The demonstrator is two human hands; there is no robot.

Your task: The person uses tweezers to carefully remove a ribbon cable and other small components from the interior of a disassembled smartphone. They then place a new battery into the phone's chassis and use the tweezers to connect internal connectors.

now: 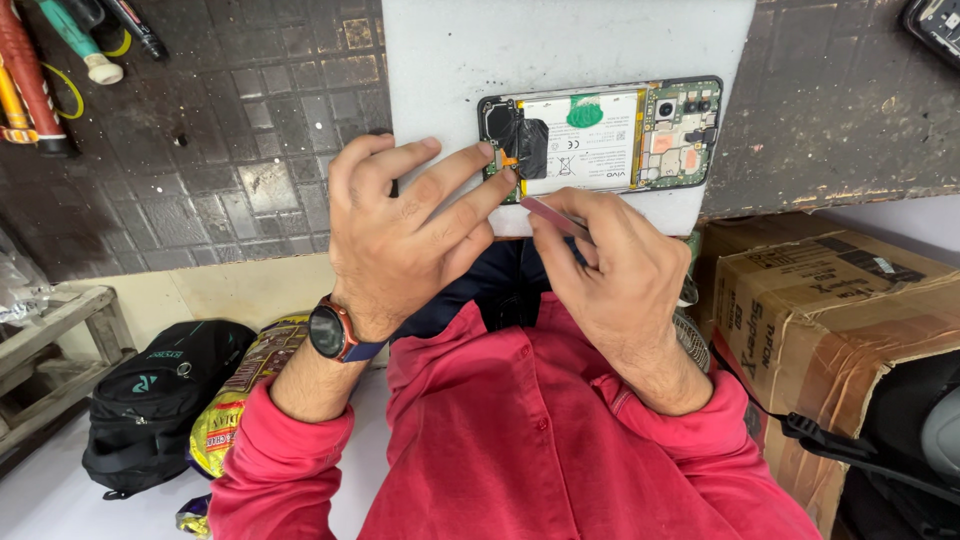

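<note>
An opened phone (620,135) with its back cover off lies on a white foam pad (480,50); its white battery and circuit board show. My left hand (405,235) rests at the phone's left end, fingertips pressing near an orange connector and a black flap. My right hand (610,265) is closed around thin metal tweezers (552,215) whose tip points at that same corner of the phone. A round watch sits on my left wrist.
The pad lies on a dark, worn workbench (250,120). Screwdrivers and tools (60,50) lie at the top left. Another device's corner (935,25) shows top right. Below the bench are a cardboard box (830,310), a black backpack (160,390) and a yellow bag (240,400).
</note>
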